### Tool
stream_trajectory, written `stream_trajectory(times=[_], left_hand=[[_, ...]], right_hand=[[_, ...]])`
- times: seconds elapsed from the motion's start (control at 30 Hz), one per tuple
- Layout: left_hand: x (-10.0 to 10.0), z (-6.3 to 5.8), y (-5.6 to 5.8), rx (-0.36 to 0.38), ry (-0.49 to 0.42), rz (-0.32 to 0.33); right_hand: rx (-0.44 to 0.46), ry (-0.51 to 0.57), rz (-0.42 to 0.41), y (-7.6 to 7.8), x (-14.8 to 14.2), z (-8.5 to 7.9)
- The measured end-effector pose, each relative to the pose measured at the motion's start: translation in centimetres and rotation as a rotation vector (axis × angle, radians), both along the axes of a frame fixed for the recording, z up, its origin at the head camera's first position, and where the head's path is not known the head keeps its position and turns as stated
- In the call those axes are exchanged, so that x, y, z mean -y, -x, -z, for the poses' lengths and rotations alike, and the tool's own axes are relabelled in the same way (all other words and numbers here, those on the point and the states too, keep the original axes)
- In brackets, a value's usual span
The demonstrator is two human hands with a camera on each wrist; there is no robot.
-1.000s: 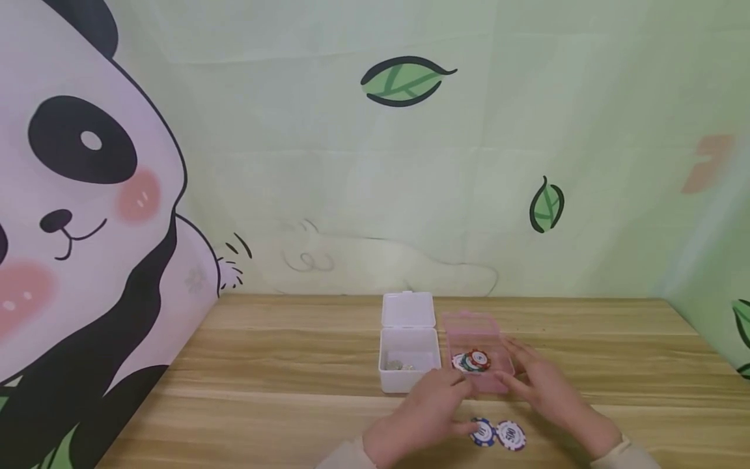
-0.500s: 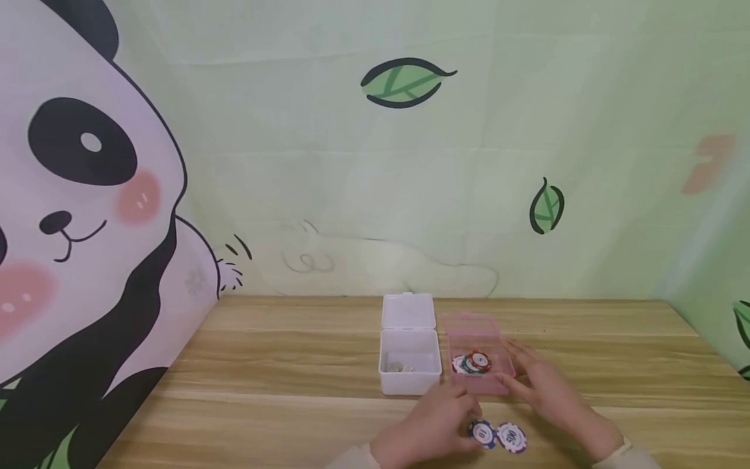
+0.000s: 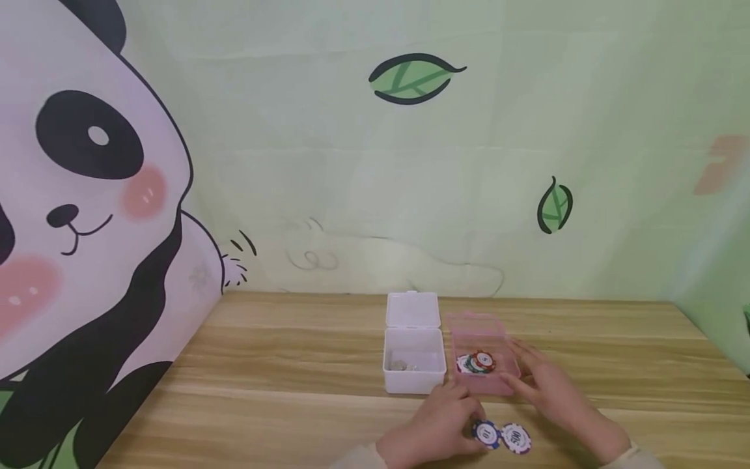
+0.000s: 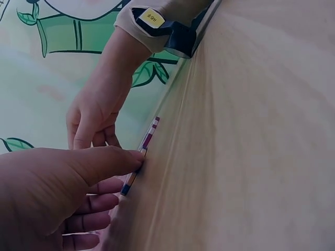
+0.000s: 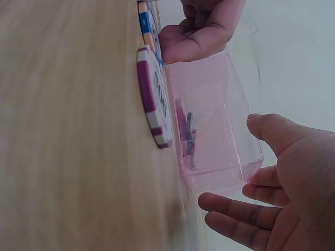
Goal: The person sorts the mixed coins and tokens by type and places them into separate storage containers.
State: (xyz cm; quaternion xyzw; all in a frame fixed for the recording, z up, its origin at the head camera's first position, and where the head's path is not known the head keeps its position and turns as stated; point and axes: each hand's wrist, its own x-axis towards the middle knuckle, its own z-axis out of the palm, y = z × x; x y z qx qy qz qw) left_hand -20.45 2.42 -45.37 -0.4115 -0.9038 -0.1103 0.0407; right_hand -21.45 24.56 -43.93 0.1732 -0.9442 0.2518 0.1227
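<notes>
My left hand [image 3: 436, 423] pinches the edges of a blue-and-white poker chip [image 3: 487, 433] marked 10, thumb and fingertips on its rim; the chip lies flat near the tabletop. Beside it is a purple-and-white chip [image 3: 517, 439] marked 500, its edge right at the first one. My right hand [image 3: 551, 394] holds the right side of an open, see-through pink box [image 3: 483, 388], its thumb on the rim in the right wrist view [image 5: 254, 123]. Several chips, with a red one [image 3: 485, 360] on top, lie inside that box.
A white box [image 3: 415, 383] with its lid [image 3: 413, 310] tipped back stands just left of the pink one. Small pale pieces [image 3: 400, 365] lie in it. Behind the wooden table [image 3: 293, 365] hangs a printed cloth [image 3: 328, 163] with a panda and leaves.
My left hand has come away from the pink box's front, drawing nearer to me and closing its thumb and fingers on the 10 chip. My right hand stays at the pink box.
</notes>
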Motion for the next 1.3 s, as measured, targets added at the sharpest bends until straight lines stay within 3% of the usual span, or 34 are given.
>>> stream_trajectory(times=[0.2,0.53,1.1,1.3], left_hand=[[-0.20,0.07,0.18,0.013,-0.018,-0.007],[-0.25,0.24,0.09,-0.043,0.002,0.001],[0.16,-0.14,-0.20,-0.028,-0.034,0.042],[0.07,-0.55,-0.14,-0.104,-0.062,0.054]], right_hand=[[-0.013,-0.013,0.009,0.04,-0.31,0.10],[-0.039,-0.012,0.007,-0.06,-0.11,0.01],[-0.029,-0.024,0.014,-0.19,0.18,-0.11],[-0.038,-0.024,0.020,-0.24,0.13,-0.10]])
